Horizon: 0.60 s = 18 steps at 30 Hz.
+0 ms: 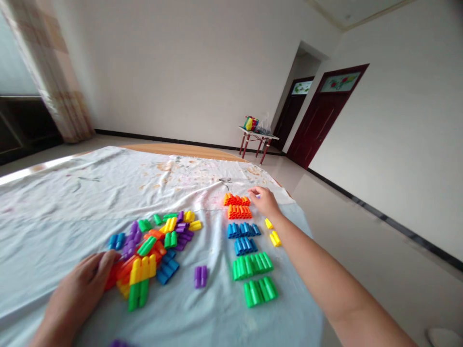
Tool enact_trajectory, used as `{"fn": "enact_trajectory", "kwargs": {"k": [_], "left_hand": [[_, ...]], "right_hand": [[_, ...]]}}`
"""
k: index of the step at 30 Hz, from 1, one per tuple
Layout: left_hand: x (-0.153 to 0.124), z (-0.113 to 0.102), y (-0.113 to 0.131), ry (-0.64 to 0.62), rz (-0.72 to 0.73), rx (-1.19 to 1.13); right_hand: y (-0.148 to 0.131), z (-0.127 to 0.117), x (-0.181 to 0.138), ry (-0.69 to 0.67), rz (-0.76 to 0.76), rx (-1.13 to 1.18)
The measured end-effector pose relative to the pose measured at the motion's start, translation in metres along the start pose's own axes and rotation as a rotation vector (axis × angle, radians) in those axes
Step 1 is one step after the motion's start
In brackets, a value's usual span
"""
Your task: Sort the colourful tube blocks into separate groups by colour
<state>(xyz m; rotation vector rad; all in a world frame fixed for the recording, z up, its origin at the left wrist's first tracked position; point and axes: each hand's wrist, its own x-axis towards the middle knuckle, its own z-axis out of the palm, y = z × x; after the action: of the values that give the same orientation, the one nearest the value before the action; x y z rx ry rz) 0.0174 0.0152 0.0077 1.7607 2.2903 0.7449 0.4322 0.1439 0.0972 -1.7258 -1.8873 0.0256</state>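
My right hand (pixel 264 200) is at the far end of the sorted rows, fingers pinched. A bit of purple shows between them, apparently a small purple plastic block (pixel 258 196), mostly hidden. Beside it lie rows of orange blocks (pixel 238 212); nearer are blue blocks (pixel 244 230) and green blocks (pixel 252 266). Two separate yellow pieces (pixel 275 238) rest by my right forearm. My left hand (pixel 81 286) is at the near left edge of a mixed heap, its fingers closed against a red-orange block (pixel 113 275). On top of the heap is a yellow block (pixel 142 269) joined to green.
A purple block (pixel 200 276) lies alone between heap and rows. Another purple piece (pixel 119 343) is cut off at the bottom. A floral cloth (pixel 188 188) covers the table. Beyond stands a small table (pixel 258 134) with bags, near dark red doors (pixel 318 115).
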Motion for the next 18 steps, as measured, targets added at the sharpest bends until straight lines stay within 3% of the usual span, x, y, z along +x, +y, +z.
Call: {"fn": "enact_trajectory", "kwargs": {"k": [2,4,8,13,18], "left_hand": [[-0.007,-0.003,0.004,-0.079,-0.030,-0.078],[-0.010,-0.006,0.008,-0.066,-0.014,-0.095],[-0.013,-0.004,0.008,0.007,0.081,-0.092],[-0.012,0.006,0.001,0.118,0.154,-0.105],[-0.011,0.011,0.005,0.121,0.253,-0.035]], "right_hand": [[-0.030,0.003,-0.028,-0.011,-0.186,0.161],[-0.058,0.007,-0.058,-0.049,-0.336,0.304],[-0.100,0.024,-0.098,-0.161,-0.455,0.394],[-0.120,0.065,-0.089,-0.224,-0.367,0.333],[-0.138,0.103,-0.062,-0.243,-0.317,0.249]]}}
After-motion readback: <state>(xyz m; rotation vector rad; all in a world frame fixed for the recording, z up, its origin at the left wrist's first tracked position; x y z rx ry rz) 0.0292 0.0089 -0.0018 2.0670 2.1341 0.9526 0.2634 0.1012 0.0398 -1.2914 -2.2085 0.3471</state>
